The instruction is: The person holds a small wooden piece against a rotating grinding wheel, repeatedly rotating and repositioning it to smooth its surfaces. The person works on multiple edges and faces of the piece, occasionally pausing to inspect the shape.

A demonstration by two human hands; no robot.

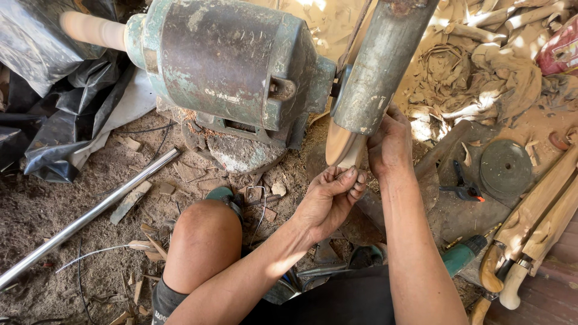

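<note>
- Here, the left hand is curled shut, its fingertips pinching the lower end of a pale wooden piece from below.
- The right hand grips the same wooden piece from the right side, fingers wrapped near its upper part; how much of the piece lies under that hand is hidden.
- The wooden piece stands between the two hands, just above the left hand and touching both, pressed up against the lower end of a green-grey belt sander arm.
- Just left of the sander arm sits a worn green electric motor, with a pale wooden shaft sticking out at its far left.
- The person's bare knee is below the motor, near the left forearm.
- On the sawdust-strewn floor a metal rod lies slantwise, well apart from the hands.
- To the right lie a dark round disc and several carved wooden handles.
- Black plastic sheeting is bunched at the left.
</note>
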